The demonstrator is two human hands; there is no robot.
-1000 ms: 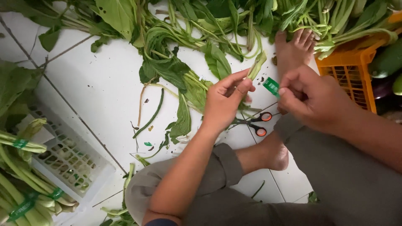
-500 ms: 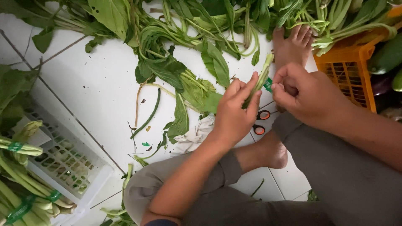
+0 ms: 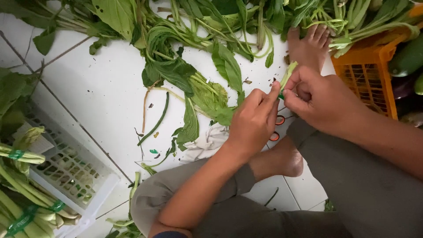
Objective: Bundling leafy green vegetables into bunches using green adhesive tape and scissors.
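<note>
I sit cross-legged on a white tiled floor [image 3: 88,88]. My left hand [image 3: 253,123] and my right hand [image 3: 324,101] meet over my feet and both pinch a pale green vegetable stalk [image 3: 288,74] at its lower end, where a bit of green band shows. Leafy greens [image 3: 200,83] attached to stalks lie on the floor just left of my left hand. Scissors with red-rimmed handles [image 3: 277,128] lie partly hidden under my hands.
A heap of loose leafy greens [image 3: 211,17] runs along the top. An orange crate [image 3: 368,75] stands at right with dark vegetables beside it. A white plastic basket [image 3: 61,167] at lower left holds banded bundles [image 3: 26,216]. A crumpled white cloth [image 3: 207,143] lies by my knee.
Both hands have stayed together on the stalk and shifted slightly. My left fingers have closed tighter on its lower end. The scissors are now more covered by my hands.
</note>
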